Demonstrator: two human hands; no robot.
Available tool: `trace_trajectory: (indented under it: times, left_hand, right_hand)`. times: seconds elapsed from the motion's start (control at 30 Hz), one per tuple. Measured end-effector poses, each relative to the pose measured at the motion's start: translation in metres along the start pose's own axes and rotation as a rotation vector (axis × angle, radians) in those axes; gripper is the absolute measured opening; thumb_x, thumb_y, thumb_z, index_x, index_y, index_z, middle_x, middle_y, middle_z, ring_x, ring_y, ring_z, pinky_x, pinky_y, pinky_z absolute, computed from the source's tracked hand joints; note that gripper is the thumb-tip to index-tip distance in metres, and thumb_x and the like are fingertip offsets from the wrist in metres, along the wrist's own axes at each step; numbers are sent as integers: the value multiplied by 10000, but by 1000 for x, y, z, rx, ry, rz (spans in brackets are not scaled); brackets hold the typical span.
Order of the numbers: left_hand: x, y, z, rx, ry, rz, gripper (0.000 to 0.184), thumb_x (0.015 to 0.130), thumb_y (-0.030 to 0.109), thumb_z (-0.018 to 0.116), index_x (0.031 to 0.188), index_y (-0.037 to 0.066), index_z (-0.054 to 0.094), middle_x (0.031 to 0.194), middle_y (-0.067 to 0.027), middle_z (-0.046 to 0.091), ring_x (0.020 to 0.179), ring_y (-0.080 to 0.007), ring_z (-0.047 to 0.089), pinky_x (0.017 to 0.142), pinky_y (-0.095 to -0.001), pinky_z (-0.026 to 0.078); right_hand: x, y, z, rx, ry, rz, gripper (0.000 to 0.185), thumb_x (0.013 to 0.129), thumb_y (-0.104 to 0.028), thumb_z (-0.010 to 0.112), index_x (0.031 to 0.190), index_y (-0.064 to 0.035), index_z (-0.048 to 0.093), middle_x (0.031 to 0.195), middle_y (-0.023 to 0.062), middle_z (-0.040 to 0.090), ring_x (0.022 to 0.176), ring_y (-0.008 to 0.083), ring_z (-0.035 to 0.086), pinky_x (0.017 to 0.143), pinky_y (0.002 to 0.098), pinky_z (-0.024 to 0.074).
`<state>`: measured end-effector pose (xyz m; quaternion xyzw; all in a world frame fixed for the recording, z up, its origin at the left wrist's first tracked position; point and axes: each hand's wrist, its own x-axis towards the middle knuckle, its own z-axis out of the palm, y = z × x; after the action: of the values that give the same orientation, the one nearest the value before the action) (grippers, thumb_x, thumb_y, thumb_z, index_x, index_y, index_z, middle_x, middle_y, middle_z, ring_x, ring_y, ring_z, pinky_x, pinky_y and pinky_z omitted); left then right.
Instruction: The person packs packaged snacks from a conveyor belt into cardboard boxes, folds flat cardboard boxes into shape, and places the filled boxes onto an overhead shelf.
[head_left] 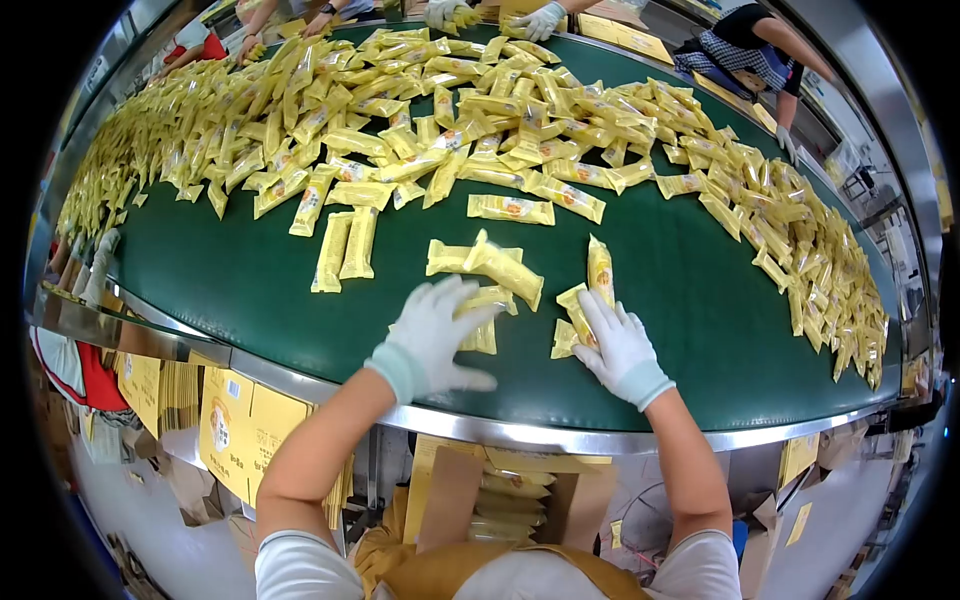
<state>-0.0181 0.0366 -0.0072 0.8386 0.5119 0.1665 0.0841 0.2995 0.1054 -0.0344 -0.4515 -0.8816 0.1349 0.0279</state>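
My left hand [432, 335], in a white glove, is spread open over a small group of yellow wrapped snack packets [506, 272] on the green conveyor belt [260, 300]. Its palm and fingers partly cover the lower ones. In my right hand [622, 350], also gloved, the fingers and thumb close around a few packets. One of these packets [600, 266] points away from me, and others stick out to the left of the thumb. How firmly they are gripped cannot be seen. Two packets [345, 245] lie side by side farther left.
A large heap of packets [400, 120] spreads across the far belt and down its right side. Co-workers' gloved hands [540, 20] are at the far edge. Below the metal rim [560, 437] stand an open carton [450, 495] holding packets and yellow printed boxes [245, 430].
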Motion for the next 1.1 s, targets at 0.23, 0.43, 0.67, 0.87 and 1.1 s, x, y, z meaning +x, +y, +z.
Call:
trace_trajectory:
  times: [0.23,0.43,0.67,0.87,1.1]
  left_hand:
    - [-44,9,43,-17,18,-142,652,756,205,806,1358,129,569,1212,-95,611,1145,-319,561,1003,-445,434]
    - [14,4,15,-79,184,-15,513,802,175,765,1290,147,609,1176,-90,636,1091,-317,588,938,-421,462]
    - [31,-6,27,127,-287,-355,490,833,328,775,1271,173,617,1155,-89,625,1097,-309,615,936,-413,499]
    - [44,16,0,-106,-110,-91,433,829,281,764,1215,135,635,1120,-101,641,1065,-326,628,937,-416,510]
    - [116,-1,24,264,-432,-48,332,803,217,765,1077,103,617,987,-101,686,1002,-290,668,898,-388,525]
  right_hand:
    - [-50,-4,-20,106,126,-5,668,817,-140,755,1423,-87,481,1201,189,662,1296,481,498,1149,522,333]
    - [-34,-7,-46,236,15,161,531,764,-88,769,1265,-68,596,1089,171,677,1021,375,628,907,447,509]
    - [2,-12,-50,268,42,41,423,742,-233,808,1058,-16,631,932,187,627,885,386,635,807,422,526]
    - [81,-2,-40,75,201,527,367,788,-315,761,998,-55,610,971,182,690,952,366,678,846,455,553]
    - [77,0,-21,-135,45,433,200,850,-193,692,995,-114,577,941,108,730,839,337,723,756,454,567]
